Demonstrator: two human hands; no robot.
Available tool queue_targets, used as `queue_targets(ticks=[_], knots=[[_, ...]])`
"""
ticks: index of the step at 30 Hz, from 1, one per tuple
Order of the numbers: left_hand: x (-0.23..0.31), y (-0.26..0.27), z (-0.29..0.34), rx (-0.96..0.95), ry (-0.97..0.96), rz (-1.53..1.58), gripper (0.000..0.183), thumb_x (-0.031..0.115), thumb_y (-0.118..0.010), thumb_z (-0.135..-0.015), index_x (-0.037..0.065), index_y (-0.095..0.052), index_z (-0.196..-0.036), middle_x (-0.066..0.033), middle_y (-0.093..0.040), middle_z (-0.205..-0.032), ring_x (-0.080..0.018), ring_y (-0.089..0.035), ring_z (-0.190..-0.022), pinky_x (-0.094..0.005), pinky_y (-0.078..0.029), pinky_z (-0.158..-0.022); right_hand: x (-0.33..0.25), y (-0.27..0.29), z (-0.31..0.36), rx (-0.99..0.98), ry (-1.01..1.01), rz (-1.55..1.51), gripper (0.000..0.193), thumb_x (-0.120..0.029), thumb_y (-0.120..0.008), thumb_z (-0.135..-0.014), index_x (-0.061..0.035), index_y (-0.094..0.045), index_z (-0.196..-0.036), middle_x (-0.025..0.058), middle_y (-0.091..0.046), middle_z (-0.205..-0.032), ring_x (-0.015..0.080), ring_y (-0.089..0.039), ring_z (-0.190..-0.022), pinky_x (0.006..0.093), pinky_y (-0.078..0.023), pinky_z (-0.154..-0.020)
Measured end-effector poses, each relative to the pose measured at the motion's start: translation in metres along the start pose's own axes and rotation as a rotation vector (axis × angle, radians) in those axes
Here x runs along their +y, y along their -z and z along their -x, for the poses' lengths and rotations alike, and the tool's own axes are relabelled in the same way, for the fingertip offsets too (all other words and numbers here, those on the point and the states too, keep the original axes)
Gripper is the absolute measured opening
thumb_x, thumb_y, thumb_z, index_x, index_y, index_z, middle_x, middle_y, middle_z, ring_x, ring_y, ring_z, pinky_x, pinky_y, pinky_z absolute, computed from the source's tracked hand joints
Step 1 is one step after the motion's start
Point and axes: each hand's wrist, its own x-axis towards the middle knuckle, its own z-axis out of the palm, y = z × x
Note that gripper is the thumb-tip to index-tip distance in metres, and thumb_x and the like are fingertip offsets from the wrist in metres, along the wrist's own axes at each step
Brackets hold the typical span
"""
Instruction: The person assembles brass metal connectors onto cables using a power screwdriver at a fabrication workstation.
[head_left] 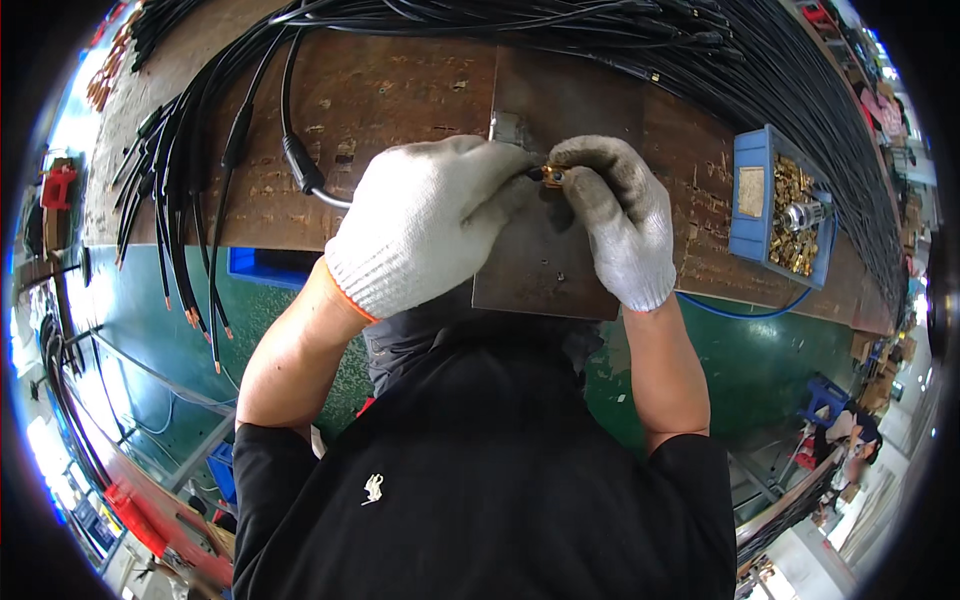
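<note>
Hands: left hand (425, 225) and right hand (620, 215) are both pinching brass terminal (553, 176) on black cable (300, 165) | place: bench (400, 90) mid-front edge | handling: light, rigid, small, likely slippery in gloves; grip at cable end.

A worn brown workbench (400, 90) spans the upper part of the view, with a darker metal plate (545, 260) lying on it. Bundles of black cables (760, 70) run along its far edge and hang off its left side. A blue tray (752, 215) of small brass parts sits at the right. Below lies a green floor (760, 370). Bright light glares at the left rim.
</note>
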Motion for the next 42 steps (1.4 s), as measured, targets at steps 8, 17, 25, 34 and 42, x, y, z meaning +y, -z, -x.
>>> queue_targets(ticks=[8,17,25,34,42], knots=[[0.003,-0.001,0.007,0.102,-0.301,-0.251,0.048,0.003,-0.072,-0.067,0.008,-0.078,-0.115,-0.0086,-0.067,-0.081,-0.0312,-0.071,-0.07,-0.042,-0.056,-0.063,0.006,0.018,0.001,-0.102,-0.19,-0.259,0.028,-0.021,-0.073,-0.108,0.0015,-0.075,-0.124,0.0051,-0.078,-0.105,0.0081,-0.07,-0.088,0.0229,-0.057,-0.073],[-0.005,-0.004,0.008,0.106,-0.211,-0.178,0.041,0.008,-0.076,-0.075,0.006,-0.078,-0.116,-0.0093,-0.074,-0.089,-0.0315,-0.074,-0.075,-0.0405,-0.059,-0.066,0.008,0.015,-0.006,-0.094,-0.053,-0.143,0.026,-0.016,-0.072,-0.108,0.0025,-0.074,-0.125,0.0074,-0.078,-0.111,0.011,-0.071,-0.101,0.0256,-0.058,-0.09],[-0.036,0.052,0.033,0.139,0.024,-0.284,0.065,0.018,-0.098,-0.068,0.009,-0.077,-0.129,-0.0152,-0.074,-0.128,-0.0331,-0.073,-0.116,-0.0435,-0.06,-0.097,-0.014,0.027,-0.014,0.178,-0.12,-0.227,0.026,-0.02,-0.07,-0.107,0.0019,-0.073,-0.121,0.0085,-0.075,-0.09,0.0127,-0.067,-0.068,0.0267,-0.051,-0.055],[-0.08,0.04,0.057,0.122,0.076,-0.653,0.052,0.016,-0.086,-0.082,0.014,-0.075,-0.132,-0.0093,-0.071,-0.136,-0.0341,-0.065,-0.13,-0.046,-0.053,-0.108,-0.026,0.035,-0.018,0.168,0.014,-0.307,0.024,-0.016,-0.066,-0.11,0.003,-0.074,-0.122,0.011,-0.076,-0.087,0.0127,-0.066,-0.061,0.0266,-0.048,-0.051],[-0.023,0.03,0.038,0.083,-0.097,-0.34,0.047,0.018,-0.09,-0.074,0.011,-0.079,-0.119,-0.0089,-0.077,-0.116,-0.0327,-0.072,-0.113,-0.0458,-0.057,-0.097,-0.038,0.035,0.016,0.011,0.196,-0.087,0.021,-0.013,-0.071,-0.107,0.0034,-0.073,-0.12,0.0114,-0.077,-0.093,0.0127,-0.074,-0.073,0.0258,-0.061,-0.061]])
